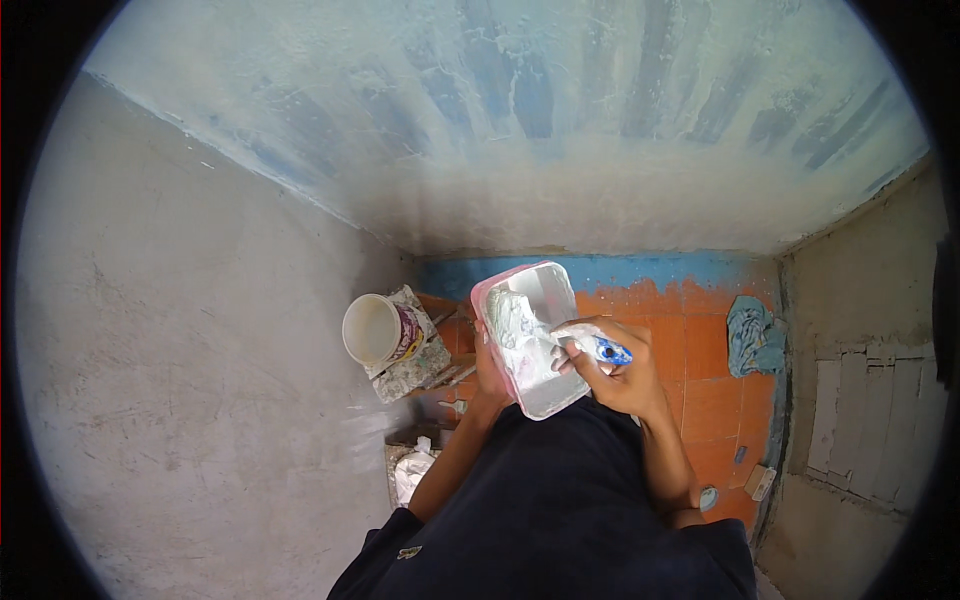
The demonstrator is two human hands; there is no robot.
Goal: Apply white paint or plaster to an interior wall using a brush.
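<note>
My left hand point(489, 372) grips the left rim of a pink plastic tub point(548, 292) smeared inside with white putty point(517, 330), holding it at chest height. My right hand point(618, 368) is closed on a blue-handled putty knife point(598, 347), whose blade reaches into the tub and touches the white paste. Both forearms rise from my dark shirt at the bottom of the picture.
A white bucket point(375, 329) stands on a paper-covered box on the orange tiled floor point(712, 400) at left. A blue rag point(752, 338) lies on the floor at right. A patchy blue-white wall point(520, 110) is ahead, a grey wall left, and a white sack point(412, 472) below the bucket.
</note>
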